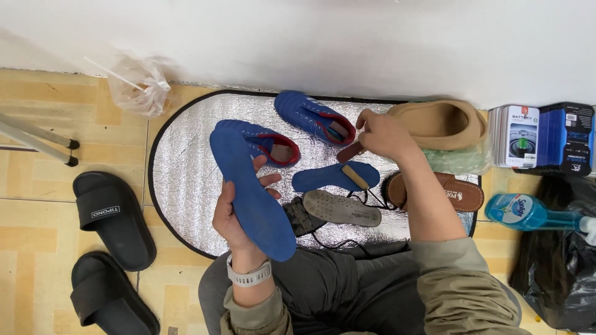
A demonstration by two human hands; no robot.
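Your left hand (239, 217) grips 1 blue insole (251, 189), fingers curled round its edge, its long axis slanting up and away from your lap. Your right hand (382, 133) pinches a small brown brush (351, 151) beyond it, above the second blue insole (335, 177) on the silver mat (186, 180).

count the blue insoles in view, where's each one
2. One blue insole is held up in the left hand. The other blue insole lies flat on the silver mat, below the right hand. More may be hidden inside the shoes.
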